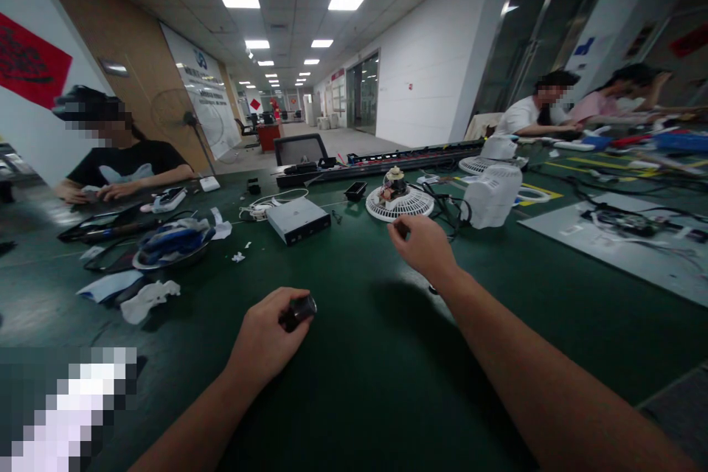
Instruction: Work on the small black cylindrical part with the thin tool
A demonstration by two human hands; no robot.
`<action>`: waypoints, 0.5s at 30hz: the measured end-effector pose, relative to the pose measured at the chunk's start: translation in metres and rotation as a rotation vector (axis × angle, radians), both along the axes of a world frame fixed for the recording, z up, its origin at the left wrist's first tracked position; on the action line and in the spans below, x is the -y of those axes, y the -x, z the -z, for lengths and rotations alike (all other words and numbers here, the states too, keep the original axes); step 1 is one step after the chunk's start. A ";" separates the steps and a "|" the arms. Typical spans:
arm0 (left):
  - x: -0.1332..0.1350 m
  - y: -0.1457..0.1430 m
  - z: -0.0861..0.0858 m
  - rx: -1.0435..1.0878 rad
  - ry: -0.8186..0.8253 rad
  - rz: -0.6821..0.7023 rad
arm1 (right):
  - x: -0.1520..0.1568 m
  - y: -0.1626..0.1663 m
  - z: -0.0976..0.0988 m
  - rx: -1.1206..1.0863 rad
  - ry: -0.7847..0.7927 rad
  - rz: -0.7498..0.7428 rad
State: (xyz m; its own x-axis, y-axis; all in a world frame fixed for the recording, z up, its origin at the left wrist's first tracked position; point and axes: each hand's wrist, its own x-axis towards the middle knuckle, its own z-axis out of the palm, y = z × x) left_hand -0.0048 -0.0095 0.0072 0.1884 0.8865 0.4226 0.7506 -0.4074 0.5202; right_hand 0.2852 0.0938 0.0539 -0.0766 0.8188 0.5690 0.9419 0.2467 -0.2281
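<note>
My left hand (265,339) is closed around a small dark cylinder (304,307) with a shiny end, held low over the green table. To the right and farther forward, my right hand (425,245) is raised above the tabletop. Its fingers curl in a pinch, and whatever may be between the tips is hidden. Just beyond that hand lies a round white fan grille (412,205) with an exposed motor (394,188) on it. A small dark round piece (433,290) shows partly behind my right wrist.
A silver disc drive (299,220) and a small black tray (355,190) stand ahead. White fan housing (494,195) and cables are at right, beside a board with electronics (625,232). A bowl with blue cloth (171,247) lies left. Other people sit across the table.
</note>
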 end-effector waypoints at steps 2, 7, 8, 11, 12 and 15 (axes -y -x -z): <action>-0.001 0.001 0.000 0.000 -0.009 -0.004 | 0.009 -0.013 -0.019 -0.009 -0.045 0.023; -0.003 0.003 0.004 -0.002 -0.012 0.001 | 0.021 -0.058 -0.031 0.107 0.319 0.078; -0.003 0.004 0.004 -0.001 -0.010 0.001 | 0.023 -0.066 -0.027 0.139 0.461 0.087; -0.004 0.002 0.002 0.002 0.006 0.003 | 0.028 -0.079 -0.008 0.153 0.708 0.066; -0.004 0.002 0.002 0.004 0.013 0.003 | 0.030 -0.079 -0.003 0.143 0.720 0.048; -0.003 0.001 -0.001 0.010 0.017 0.000 | 0.034 -0.069 0.004 0.112 0.734 -0.007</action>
State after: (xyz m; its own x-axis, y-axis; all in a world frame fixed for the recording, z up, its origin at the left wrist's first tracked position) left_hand -0.0055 -0.0060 0.0078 0.1838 0.8938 0.4091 0.7456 -0.3980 0.5345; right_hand 0.3544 0.0599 0.0496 -0.1088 0.9848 -0.1356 0.9680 0.0739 -0.2398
